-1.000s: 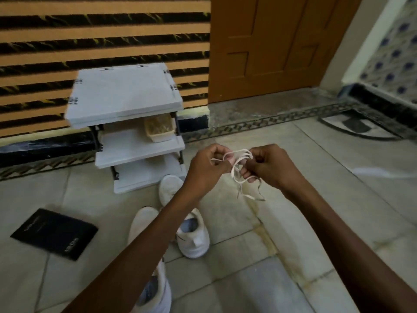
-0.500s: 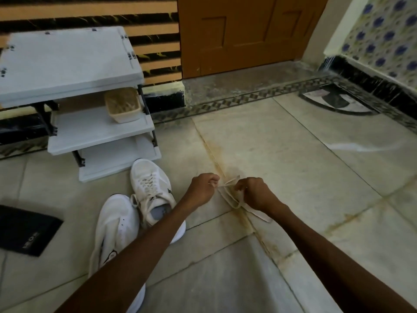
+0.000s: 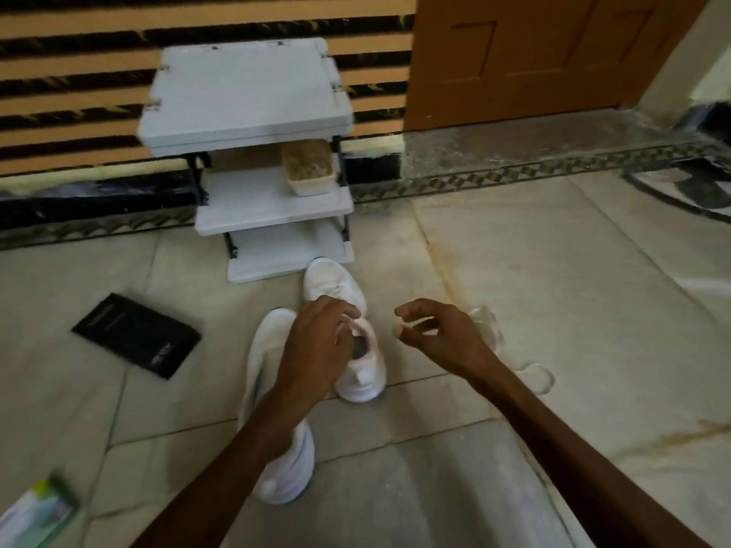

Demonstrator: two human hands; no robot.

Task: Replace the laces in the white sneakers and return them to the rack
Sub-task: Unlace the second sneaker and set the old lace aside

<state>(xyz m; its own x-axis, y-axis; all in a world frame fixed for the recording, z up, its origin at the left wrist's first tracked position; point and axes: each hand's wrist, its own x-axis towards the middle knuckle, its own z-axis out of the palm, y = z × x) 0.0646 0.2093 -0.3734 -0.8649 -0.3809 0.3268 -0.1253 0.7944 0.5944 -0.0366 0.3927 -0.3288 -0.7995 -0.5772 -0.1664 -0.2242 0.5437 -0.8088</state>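
Two white sneakers lie on the tiled floor in front of a white three-shelf rack (image 3: 245, 89). The far sneaker (image 3: 336, 282) points its toe at the rack, and the near sneaker (image 3: 286, 468) lies beside it to the left. My left hand (image 3: 316, 342) is over the far sneaker's opening, with its fingers curled on the tongue. My right hand (image 3: 439, 334) hovers to the right of that shoe, fingers apart and holding nothing. A loose white lace (image 3: 486, 320) lies blurred on the floor just beyond my right hand.
A small beige basket (image 3: 310, 170) sits on the rack's middle shelf. A black pouch (image 3: 136, 336) lies on the floor to the left. A green and white packet (image 3: 35, 516) shows at the bottom left corner. A brown door (image 3: 534, 53) stands behind.
Both hands lowered the bundled lace to the floor and let it go. My left hand moved left onto the far sneaker, and my right hand came away with its fingers apart.
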